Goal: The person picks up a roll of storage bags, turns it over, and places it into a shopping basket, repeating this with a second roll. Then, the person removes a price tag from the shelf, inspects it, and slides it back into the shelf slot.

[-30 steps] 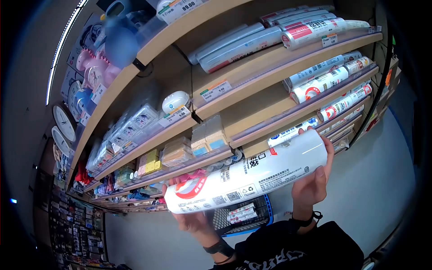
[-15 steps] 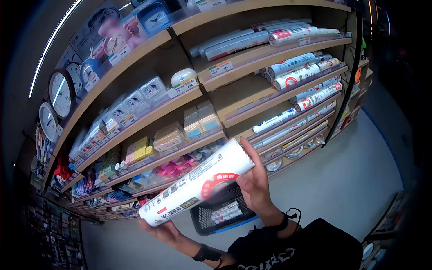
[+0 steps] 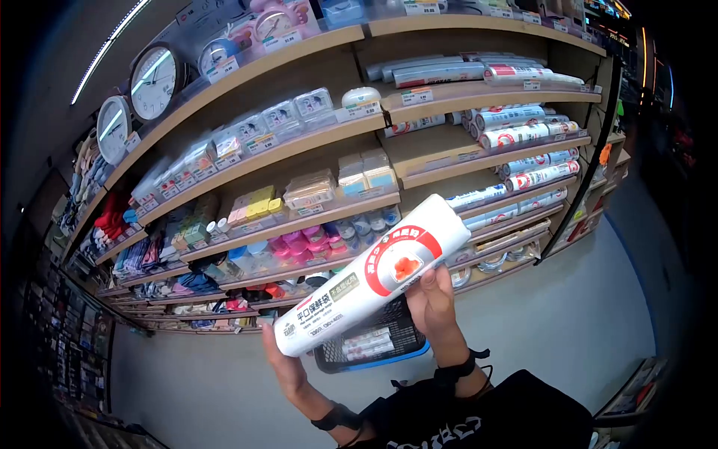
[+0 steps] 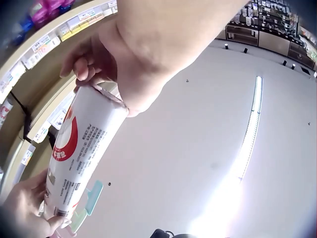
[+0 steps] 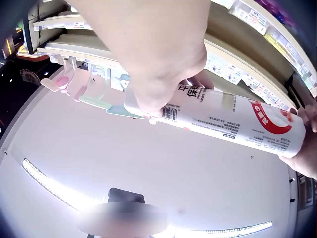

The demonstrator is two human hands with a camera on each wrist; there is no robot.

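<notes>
A white printed roll (image 3: 374, 273) with a red ring mark slants up to the right in the head view. My left hand (image 3: 288, 367) holds its lower end, with the fingers largely behind it. At the upper end, my right hand (image 3: 434, 303) grips from beneath, thumb on the side. In the left wrist view, the left hand (image 4: 106, 64) is at the near end of the roll (image 4: 84, 144) and the right hand (image 4: 29, 208) at the far end. The right wrist view shows the roll (image 5: 223, 114) between the right hand (image 5: 166, 87) and the left (image 5: 307, 144).
A black basket (image 3: 407, 329) with a blue rim, containing several white rolls (image 3: 368, 344), is below. Shelves ahead carry more rolls (image 3: 523, 135), boxed goods (image 3: 310, 188), pink items (image 3: 307, 239) and clocks (image 3: 155, 81). Grey floor (image 3: 538, 322) extends to the right.
The roll has gone from nearly level to steeply slanted and has been turned, so its red ring now shows near the right hand. Both hands remain on it. The head view has shifted over the shelves.
</notes>
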